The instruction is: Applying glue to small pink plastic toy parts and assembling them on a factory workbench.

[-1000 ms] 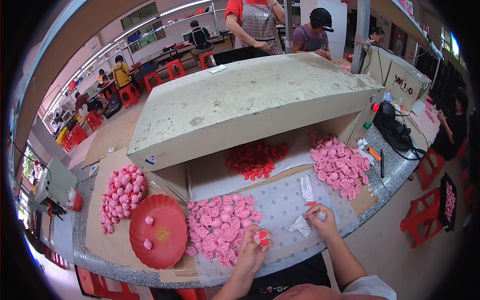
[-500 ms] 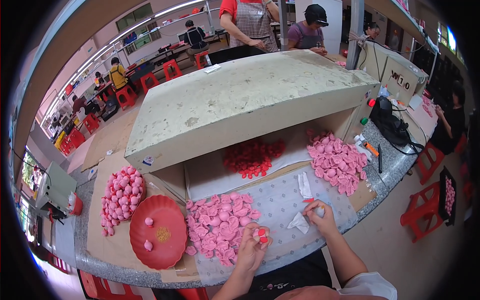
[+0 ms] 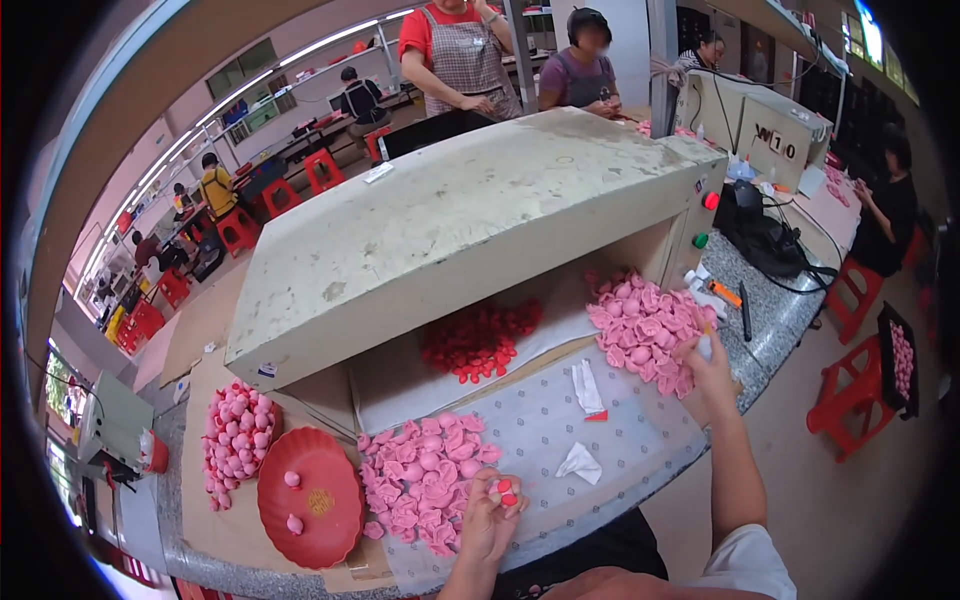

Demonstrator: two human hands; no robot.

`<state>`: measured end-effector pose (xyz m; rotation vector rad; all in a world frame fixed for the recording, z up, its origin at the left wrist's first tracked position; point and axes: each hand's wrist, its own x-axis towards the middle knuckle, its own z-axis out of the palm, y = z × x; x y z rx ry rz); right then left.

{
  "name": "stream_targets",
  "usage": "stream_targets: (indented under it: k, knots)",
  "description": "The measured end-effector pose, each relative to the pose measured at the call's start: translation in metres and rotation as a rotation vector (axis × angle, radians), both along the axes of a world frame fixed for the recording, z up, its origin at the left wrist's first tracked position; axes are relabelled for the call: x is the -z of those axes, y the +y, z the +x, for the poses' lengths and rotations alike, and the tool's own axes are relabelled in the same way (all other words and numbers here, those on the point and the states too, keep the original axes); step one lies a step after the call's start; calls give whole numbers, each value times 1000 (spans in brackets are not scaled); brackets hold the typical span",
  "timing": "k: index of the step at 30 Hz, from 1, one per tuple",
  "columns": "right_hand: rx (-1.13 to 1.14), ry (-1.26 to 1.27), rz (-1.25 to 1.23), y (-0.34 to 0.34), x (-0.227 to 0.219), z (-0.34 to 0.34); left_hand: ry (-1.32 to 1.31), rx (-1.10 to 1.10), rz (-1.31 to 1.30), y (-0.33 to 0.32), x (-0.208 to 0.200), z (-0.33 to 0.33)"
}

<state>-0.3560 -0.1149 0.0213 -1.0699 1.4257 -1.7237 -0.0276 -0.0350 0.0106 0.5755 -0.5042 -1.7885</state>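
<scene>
My left hand pinches a small pink piece with red round parts, close to the table's front edge. Just beyond it spreads a heap of pink petal-like pieces and balls. My right hand reaches to the edge of a second pink heap on the right. Its fingers are drawn together and something small and white shows at them; what it is I cannot make out. Between the hands a crumpled white tissue and a folded white strip with a red end lie on the patterned sheet.
A cream metal box with an open front stands behind, red pieces inside. To the left are a red scalloped plate with two pink pieces and a pink-red pile. An orange-and-black tool and a black pen lie right. Several people work beyond.
My right hand has moved from beside the tissue out to the right-hand pink heap. My left hand keeps its pink and red piece, a little lower in the picture. The whole view has shifted.
</scene>
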Motion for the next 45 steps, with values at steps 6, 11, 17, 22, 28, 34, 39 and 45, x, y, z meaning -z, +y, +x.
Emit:
stream_targets:
  k: [6, 11, 17, 22, 28, 34, 39, 45]
  knots:
    - [51, -91, 102, -4, -14, -42, 6, 7, 6, 2, 2, 4]
    - [50, -93, 116, -16, -6, -63, 0, 1, 22, -3, 3, 1]
    - [27, -83, 125, -7, -3, -46, 5, 13, 33, -4, 3, -1]
    - [-168, -159, 62, 25, 6, 23, 55, 15, 43, -6, 6, 1]
    - [-347, -154, 132, 52, 1, 99, 89, 21, 3, -4, 6, 6]
    - [-460, -103, 58, 56, 15, 126, 122, 29, -10, -1, 6, 9]
    - [-474, -86, 51, 58, 21, 127, 141, 43, -33, 2, 6, 10]
    - [-444, 14, -12, 55, 21, 129, 97, 4, -29, 2, 2, 7]
